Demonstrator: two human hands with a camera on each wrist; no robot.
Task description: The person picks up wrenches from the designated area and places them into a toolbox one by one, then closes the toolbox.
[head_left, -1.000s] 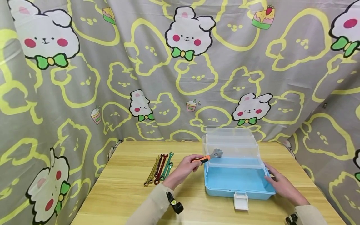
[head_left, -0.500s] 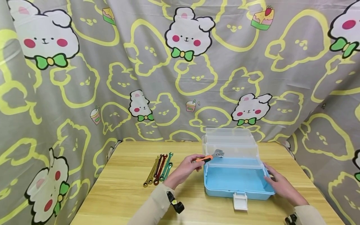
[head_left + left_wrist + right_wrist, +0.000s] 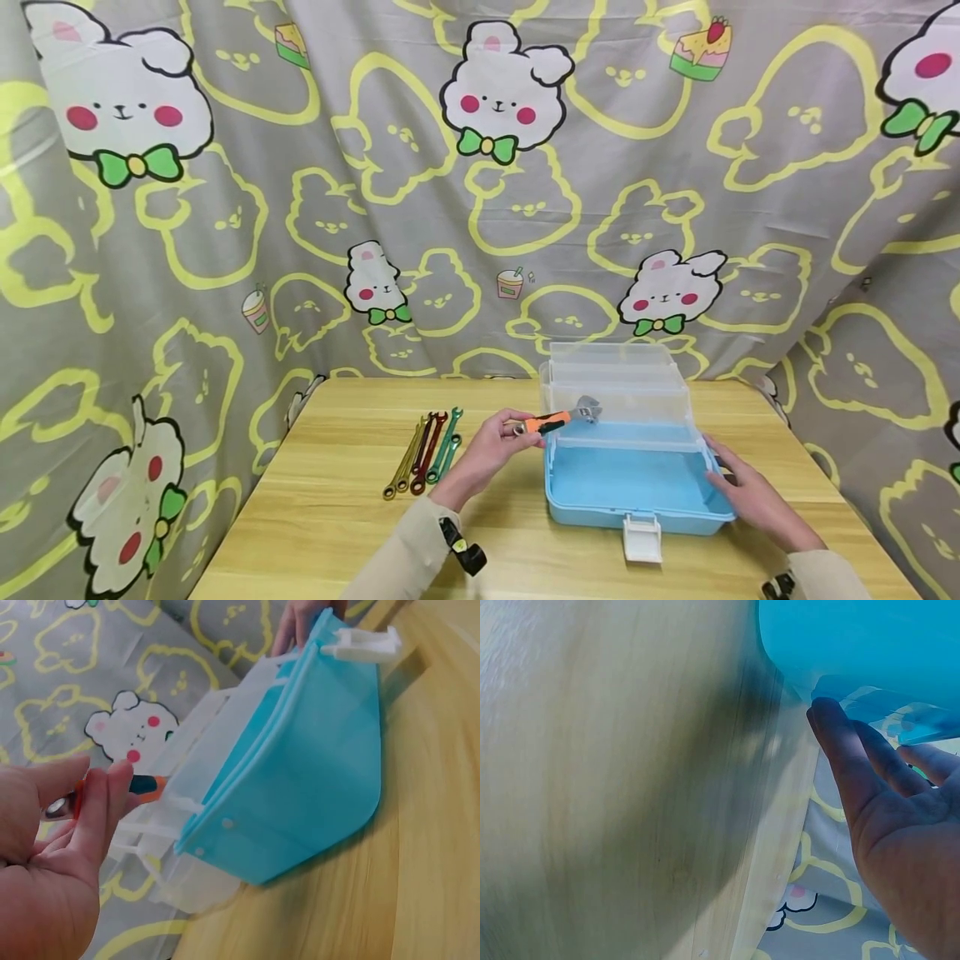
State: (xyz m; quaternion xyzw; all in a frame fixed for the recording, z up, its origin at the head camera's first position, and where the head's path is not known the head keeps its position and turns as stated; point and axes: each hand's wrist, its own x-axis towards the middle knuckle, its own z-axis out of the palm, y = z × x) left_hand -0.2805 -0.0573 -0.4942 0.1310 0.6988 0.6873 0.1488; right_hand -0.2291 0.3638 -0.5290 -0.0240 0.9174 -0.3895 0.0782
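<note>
On the wooden table (image 3: 337,508): one blue toolbox (image 3: 633,487), four spanners (image 3: 423,450). Left hand (image 3: 491,450) pinches one adjustable wrench (image 3: 558,418) over the box's left edge; right hand (image 3: 753,496) rests straight-fingered against its right side. No readable writing.

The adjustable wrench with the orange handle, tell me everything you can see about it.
The adjustable wrench is a small tool with a grey metal head and an orange handle with a black strip. The left hand pinches its handle end, holding it in the air roughly level, head pointing right. The head hangs over the left rim of the open blue toolbox, in front of the clear fold-out trays. Whether it touches a tray cannot be told. The left wrist view shows only the handle between the fingers.
</note>
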